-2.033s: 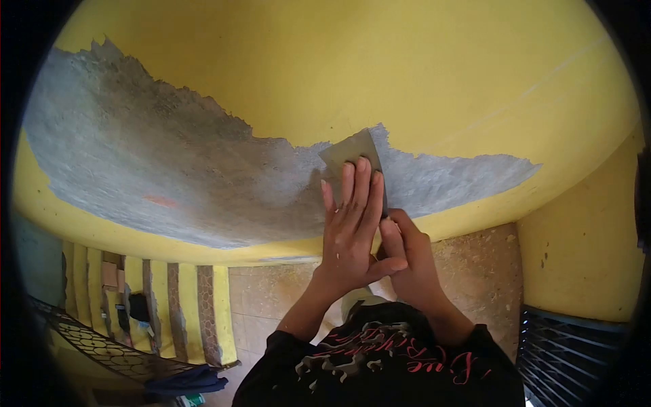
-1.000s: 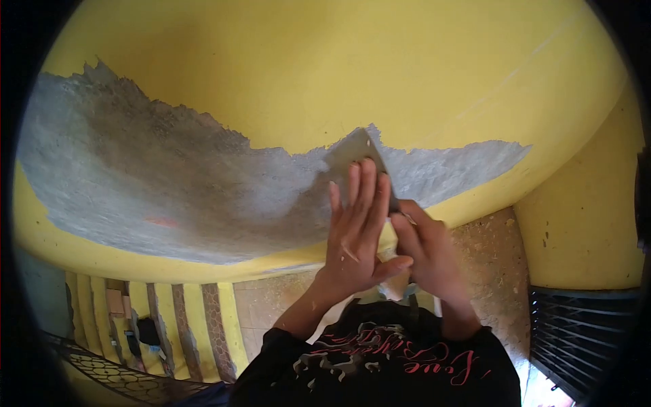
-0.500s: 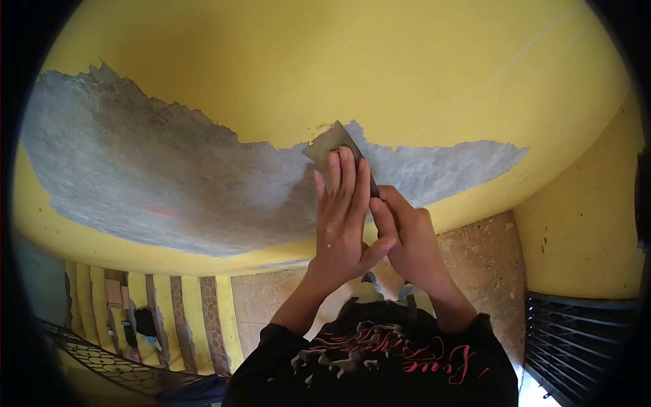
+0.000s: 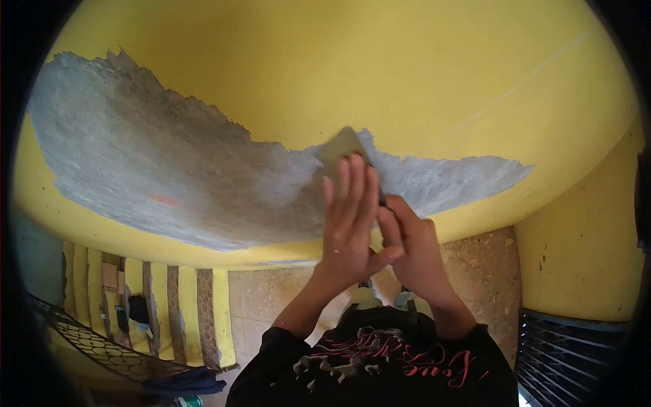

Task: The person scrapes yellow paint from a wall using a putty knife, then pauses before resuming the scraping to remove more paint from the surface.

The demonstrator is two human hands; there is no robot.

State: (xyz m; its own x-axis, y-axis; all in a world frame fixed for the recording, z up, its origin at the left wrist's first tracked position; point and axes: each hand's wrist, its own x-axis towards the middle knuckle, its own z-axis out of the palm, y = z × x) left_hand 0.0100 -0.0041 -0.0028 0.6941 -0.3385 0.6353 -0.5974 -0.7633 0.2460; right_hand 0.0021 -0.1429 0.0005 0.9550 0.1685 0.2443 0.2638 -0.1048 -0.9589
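Head view, looking down past the person's black shirt [image 4: 373, 363]: a flat, dull grey-brown scraper [image 4: 344, 144] lies against the yellow wall [image 4: 352, 68], its broad blade tilted, with one corner pointing up at the ragged upper edge of a bare grey patch [image 4: 169, 156]. The left hand [image 4: 349, 234] is spread flat over the lower part of the blade, fingers straight and pointing up, thumb out toward the other hand. The right hand [image 4: 415, 247] is closed round the tool's lower end, just beside the left; its fingers hide most of that end from me.

The patch is widest toward the wall's left side and tapers to a point at the right, rough and jagged along the top, with a faint reddish mark [image 4: 163, 200] low on its left part. Yellow paint runs beneath it too. Below, pale flecks dot the brownish floor [image 4: 478, 268]. Down to the left go yellow-edged steps [image 4: 192, 315], with a black item [image 4: 138, 308] and a brown box [image 4: 110, 276] on them, beside a patterned metal railing [image 4: 108, 342] and a dark blue cloth [image 4: 184, 381]. A dark slatted grille [image 4: 569, 353] stands at the lower right.
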